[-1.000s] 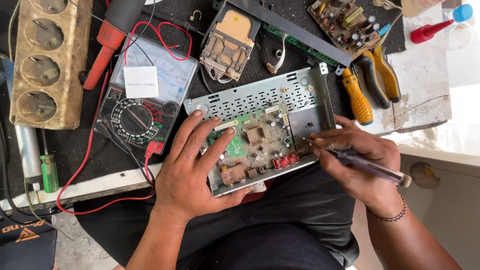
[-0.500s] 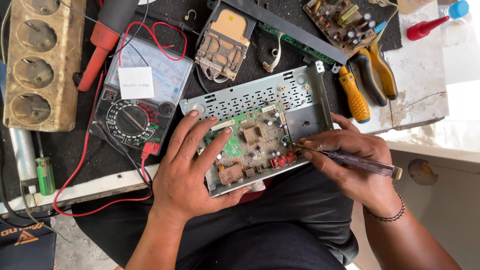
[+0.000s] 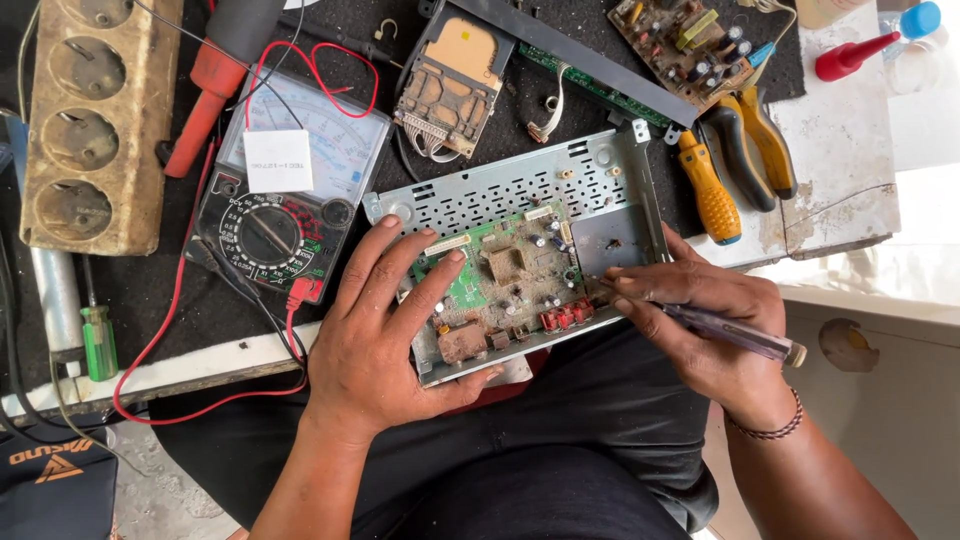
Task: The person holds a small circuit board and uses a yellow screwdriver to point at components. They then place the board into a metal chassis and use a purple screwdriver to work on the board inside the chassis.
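The left hand (image 3: 375, 345) lies spread flat on the green circuit board (image 3: 505, 285) inside the perforated metal chassis (image 3: 520, 190), which rests half on the person's lap, half on the counter (image 3: 150, 370). The right hand (image 3: 705, 320) has its grip pinched around a clear-handled screwdriver (image 3: 735, 335), whose tip is hidden behind the fingers at the chassis's right edge. The multimeter (image 3: 285, 200) is partly covered by a white label.

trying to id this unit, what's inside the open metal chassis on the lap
Inside the metal chassis sits a green circuit board with small capacitors and red connectors along its front edge. The left hand covers the board's left part; the right hand, holding a screwdriver, hides the right corner.
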